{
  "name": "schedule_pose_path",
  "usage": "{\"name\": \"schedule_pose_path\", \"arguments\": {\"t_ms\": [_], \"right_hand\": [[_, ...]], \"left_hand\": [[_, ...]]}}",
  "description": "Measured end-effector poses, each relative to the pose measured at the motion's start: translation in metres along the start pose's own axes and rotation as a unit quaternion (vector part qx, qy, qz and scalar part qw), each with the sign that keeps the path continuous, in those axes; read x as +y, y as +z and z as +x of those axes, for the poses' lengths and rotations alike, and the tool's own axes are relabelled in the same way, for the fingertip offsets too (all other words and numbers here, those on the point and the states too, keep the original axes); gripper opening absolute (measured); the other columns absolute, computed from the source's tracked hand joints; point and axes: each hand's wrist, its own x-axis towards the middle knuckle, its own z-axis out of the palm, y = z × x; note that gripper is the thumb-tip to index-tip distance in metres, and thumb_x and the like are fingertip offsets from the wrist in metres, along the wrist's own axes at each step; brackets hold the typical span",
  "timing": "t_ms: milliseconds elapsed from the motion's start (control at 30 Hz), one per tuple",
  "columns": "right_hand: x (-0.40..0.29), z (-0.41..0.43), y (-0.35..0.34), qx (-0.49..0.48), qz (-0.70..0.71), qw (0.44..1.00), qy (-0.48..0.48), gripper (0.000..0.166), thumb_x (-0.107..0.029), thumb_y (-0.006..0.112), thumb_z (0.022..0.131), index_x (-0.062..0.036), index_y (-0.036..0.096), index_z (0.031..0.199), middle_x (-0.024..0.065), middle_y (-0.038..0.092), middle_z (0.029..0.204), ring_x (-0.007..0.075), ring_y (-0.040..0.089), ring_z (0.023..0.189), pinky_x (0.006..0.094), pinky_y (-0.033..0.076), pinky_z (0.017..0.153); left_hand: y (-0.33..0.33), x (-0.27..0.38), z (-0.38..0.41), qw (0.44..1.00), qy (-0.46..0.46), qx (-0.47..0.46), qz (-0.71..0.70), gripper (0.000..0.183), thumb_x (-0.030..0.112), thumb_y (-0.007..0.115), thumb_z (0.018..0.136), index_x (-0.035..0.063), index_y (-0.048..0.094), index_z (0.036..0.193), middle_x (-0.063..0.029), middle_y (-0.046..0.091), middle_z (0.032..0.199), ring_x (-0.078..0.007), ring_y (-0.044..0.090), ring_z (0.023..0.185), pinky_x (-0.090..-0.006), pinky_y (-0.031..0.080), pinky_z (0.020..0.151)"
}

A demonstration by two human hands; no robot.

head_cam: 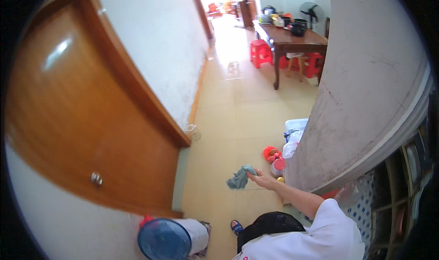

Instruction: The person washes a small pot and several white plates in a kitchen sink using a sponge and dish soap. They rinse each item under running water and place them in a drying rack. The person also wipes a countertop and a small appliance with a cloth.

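Note:
My right hand [263,179] is stretched out ahead of me over the tiled floor. A crumpled grey-green cloth [240,178] hangs from its closed fingers. To the right of that hand, a clear plastic jar with a red lid [278,164] stands by the wall. A red plastic bag of round produce [273,154] lies just beyond the jar. My left hand is out of view. One of my feet, in a blue sandal [236,227], shows on the floor below.
A closed wooden door [92,116] fills the left. A blue mesh basket [164,241] sits at lower left. Rightward, a white plastic bin [295,124] rests against a wall end [356,88]. Farther off are a dining table [298,42] bearing pots, red stools [261,52] and a fan [311,12].

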Motion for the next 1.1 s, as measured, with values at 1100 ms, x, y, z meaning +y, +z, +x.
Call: {"name": "schedule_pose_path", "arguments": {"t_ms": [1100], "right_hand": [[-0.053,0.516,-0.432,0.196,0.711,0.674,-0.041,0.039,-0.041,0.042,0.084,-0.0066,0.057,0.093,0.0089,0.058,0.097,0.0221,0.053,0.093,0.0369,0.038,0.087]], "left_hand": [[0.756,0.741,0.143,0.664,0.057,-0.697,-0.265,0.041,0.034,0.044,0.084,0.0055,0.046,0.113,-0.0091,0.053,0.108,-0.0215,0.053,0.095,-0.0335,0.045,0.082]]}}
